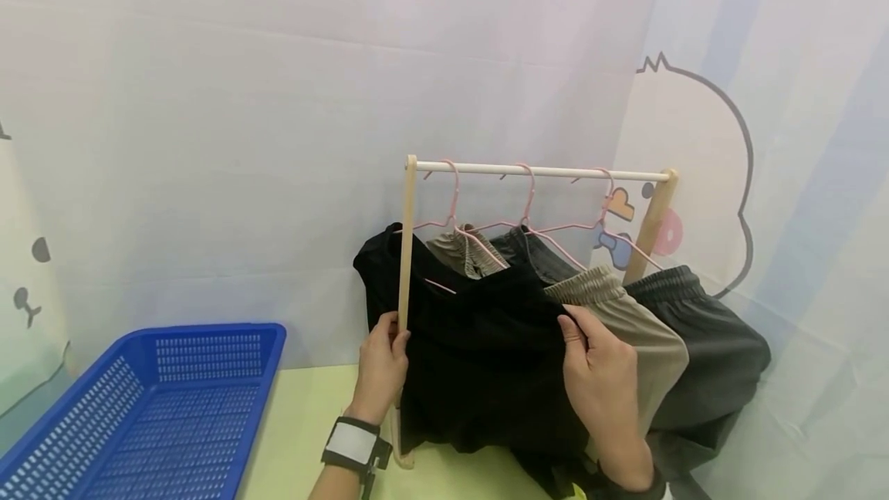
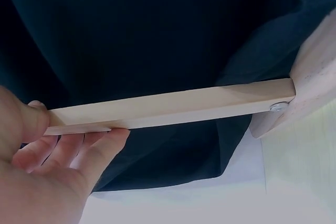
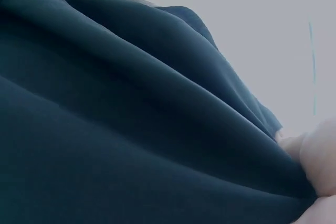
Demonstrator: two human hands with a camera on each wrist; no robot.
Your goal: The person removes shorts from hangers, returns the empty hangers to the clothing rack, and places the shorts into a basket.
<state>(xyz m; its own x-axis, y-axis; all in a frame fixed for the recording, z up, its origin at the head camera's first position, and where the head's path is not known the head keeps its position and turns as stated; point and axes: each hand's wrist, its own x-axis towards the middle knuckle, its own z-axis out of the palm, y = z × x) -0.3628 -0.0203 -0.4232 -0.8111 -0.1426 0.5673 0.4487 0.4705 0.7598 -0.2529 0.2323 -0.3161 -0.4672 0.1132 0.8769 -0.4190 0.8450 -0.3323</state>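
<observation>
The black cloth garment point(image 1: 486, 361) hangs at the near end of the rack, seemingly from the leftmost pink wire hanger point(image 1: 456, 191), its upper edge sloping down from upper left to lower right. That slope ends at the right hand point(image 1: 604, 376), which pinches the edge between thumb and fingers, so the cloth lies leftward from those fingertips. The left hand point(image 1: 380, 365) has thumb and fingers closed round the upright pale wooden post point(image 1: 407, 253), which stands in front of the garment; whether any finger touches the cloth as well, I cannot tell. The right hand is the one on the fabric. Behind and to the right hang a beige garment with gathered waistband point(image 1: 653, 330) and a dark grey one point(image 1: 715, 346), below the white rail point(image 1: 556, 172). Farther left, a blue perforated plastic basket point(image 1: 273, 353) sits on the pale green tabletop point(image 1: 312, 400)
</observation>
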